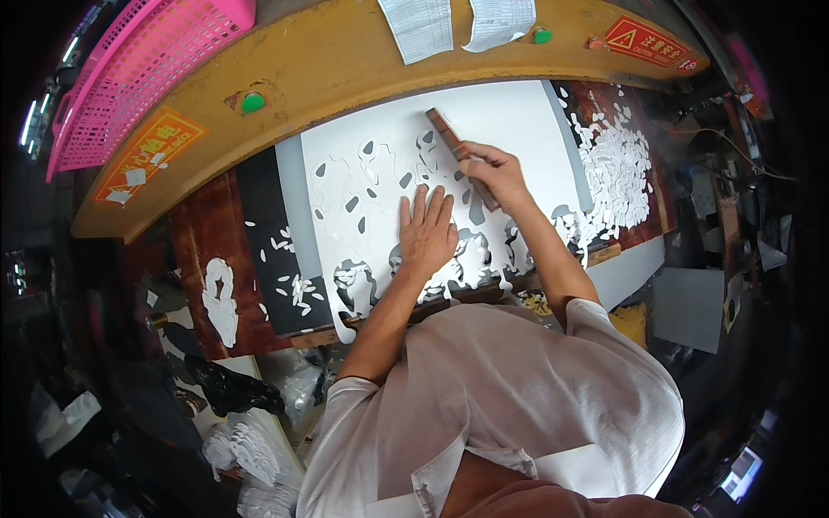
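A large white sheet (509, 112) lies under the yellow-brown beam of a press, with several cut outlines and small dark holes in its left half. Its near edge is cut away into ragged, wavy strips. My left hand (426, 233) rests flat on the sheet with its fingers spread, beside the cut part. Just right of it, my right hand (499, 177) grips a long, narrow brown cutting die (448, 135), tilted, its far end pointing up and left. Whether the die touches the sheet I cannot tell.
The press beam (311, 91) crosses the far side, with a green button (252, 102) near each end. Small white offcuts (615, 168) pile up at right. Stacked white cut pieces (220, 302) lie at left. A pink basket (142, 73) stands far left.
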A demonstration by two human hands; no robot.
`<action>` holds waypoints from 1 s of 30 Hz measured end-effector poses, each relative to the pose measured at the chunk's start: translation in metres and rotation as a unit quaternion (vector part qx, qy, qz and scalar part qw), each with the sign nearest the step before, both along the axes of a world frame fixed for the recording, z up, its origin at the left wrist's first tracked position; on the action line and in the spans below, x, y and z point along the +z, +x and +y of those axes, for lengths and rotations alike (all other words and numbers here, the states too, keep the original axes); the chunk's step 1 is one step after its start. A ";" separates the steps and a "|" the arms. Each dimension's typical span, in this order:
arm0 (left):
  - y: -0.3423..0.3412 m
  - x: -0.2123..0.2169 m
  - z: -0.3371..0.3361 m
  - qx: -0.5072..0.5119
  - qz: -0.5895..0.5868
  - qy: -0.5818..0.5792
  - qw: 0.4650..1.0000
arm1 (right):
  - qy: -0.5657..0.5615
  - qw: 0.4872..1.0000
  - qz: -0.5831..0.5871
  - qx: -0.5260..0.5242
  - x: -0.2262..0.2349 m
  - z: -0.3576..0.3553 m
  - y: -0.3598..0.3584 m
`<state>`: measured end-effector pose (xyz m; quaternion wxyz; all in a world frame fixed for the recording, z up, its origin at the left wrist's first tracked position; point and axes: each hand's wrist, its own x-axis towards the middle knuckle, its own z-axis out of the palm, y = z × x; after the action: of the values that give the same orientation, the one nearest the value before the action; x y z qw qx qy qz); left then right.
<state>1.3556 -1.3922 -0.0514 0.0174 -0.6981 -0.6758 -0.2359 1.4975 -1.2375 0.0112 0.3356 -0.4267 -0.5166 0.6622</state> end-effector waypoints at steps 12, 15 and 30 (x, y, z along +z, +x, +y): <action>0.006 -0.004 -0.008 0.036 0.034 -0.023 0.999 | 0.404 0.848 -0.337 0.064 -0.012 0.003 0.083; 0.005 -0.001 -0.011 0.034 0.027 0.005 0.999 | 0.466 0.805 -0.357 0.084 -0.033 -0.003 0.077; 0.019 0.016 -0.015 0.033 0.057 -0.111 0.992 | 0.306 0.935 -0.179 -0.021 -0.030 -0.005 0.136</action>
<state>1.3742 -1.4077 -0.0353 -0.0136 -0.6855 -0.7182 -0.1187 1.6331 -1.2425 -0.0191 0.3661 -0.4257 -0.7361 0.3780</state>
